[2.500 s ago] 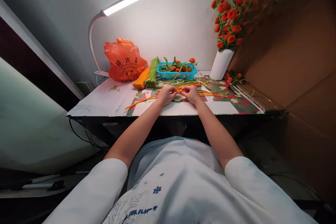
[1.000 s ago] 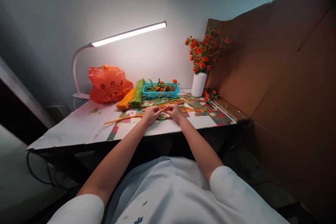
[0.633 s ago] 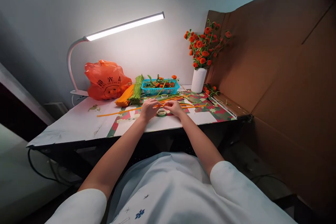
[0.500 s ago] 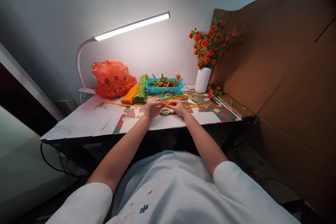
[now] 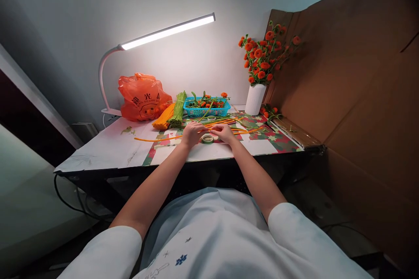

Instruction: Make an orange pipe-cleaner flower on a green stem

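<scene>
Broadly, going left to right, a lit lamp (image 5: 166,31) arches across the upper left of the frame, over a bench (image 5: 98,148) spanning the middle. Beneath it sit an orange plastic bag (image 5: 142,102), an orange bundle (image 5: 163,117) and a green bundle (image 5: 178,111). From left of centre, a slim orange stem (image 5: 157,140) runs into the left hand (image 5: 193,134), mid-frame, whose fingers are pinched narrow on it. Behind is a blue basket (image 5: 209,113) of flower pieces; a tape roll (image 5: 207,142) lies just below the fingertips. The right hand (image 5: 223,131), just beside, appears to pinch the same stem. It looks light, soft and bendable, probably easy to crease, so a gentle fingertip hold between the hands should suit. At right of centre stands a white vase (image 5: 255,100) of red-orange flowers (image 5: 258,53)
</scene>
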`<state>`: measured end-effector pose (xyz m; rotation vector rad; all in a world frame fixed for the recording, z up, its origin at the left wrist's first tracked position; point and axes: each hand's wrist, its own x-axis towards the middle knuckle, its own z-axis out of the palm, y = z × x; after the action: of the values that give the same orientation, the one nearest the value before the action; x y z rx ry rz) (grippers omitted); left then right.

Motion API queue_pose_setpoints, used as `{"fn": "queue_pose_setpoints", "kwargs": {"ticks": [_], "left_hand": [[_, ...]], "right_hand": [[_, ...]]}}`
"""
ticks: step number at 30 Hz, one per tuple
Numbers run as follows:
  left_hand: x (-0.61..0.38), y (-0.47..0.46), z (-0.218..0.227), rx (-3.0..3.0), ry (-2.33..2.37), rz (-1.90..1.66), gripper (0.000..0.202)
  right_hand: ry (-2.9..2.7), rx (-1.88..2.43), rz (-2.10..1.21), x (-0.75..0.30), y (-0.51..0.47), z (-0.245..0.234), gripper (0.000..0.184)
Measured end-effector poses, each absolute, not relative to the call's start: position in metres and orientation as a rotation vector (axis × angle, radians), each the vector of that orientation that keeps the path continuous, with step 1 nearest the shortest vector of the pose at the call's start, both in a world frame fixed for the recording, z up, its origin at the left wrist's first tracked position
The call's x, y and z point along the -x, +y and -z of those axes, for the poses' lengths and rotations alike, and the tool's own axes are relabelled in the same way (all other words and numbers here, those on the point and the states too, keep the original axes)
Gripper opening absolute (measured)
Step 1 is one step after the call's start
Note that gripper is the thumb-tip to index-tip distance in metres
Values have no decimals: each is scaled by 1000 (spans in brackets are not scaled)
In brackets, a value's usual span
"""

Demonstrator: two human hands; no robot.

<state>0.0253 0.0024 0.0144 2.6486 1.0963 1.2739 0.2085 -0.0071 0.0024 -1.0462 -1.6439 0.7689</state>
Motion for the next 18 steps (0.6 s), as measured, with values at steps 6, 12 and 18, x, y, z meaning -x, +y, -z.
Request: {"fn": "queue_pose_setpoints", "kwargs": {"ticks": [6,12,18], "left_hand": [[-27,-3,-13,-2429,1082,-1321,16],[-25,-6,-11,-2424,1135,-1268,8],[-32,-19,-24,-2487,1050,-1342,12]], "right_hand": [[-1693,1002,-647,-208,-11,-1,30],[-1745,1002,-560,-209,-11,2,29],[-1739,995,-575,-209,-11,2,28]]}}
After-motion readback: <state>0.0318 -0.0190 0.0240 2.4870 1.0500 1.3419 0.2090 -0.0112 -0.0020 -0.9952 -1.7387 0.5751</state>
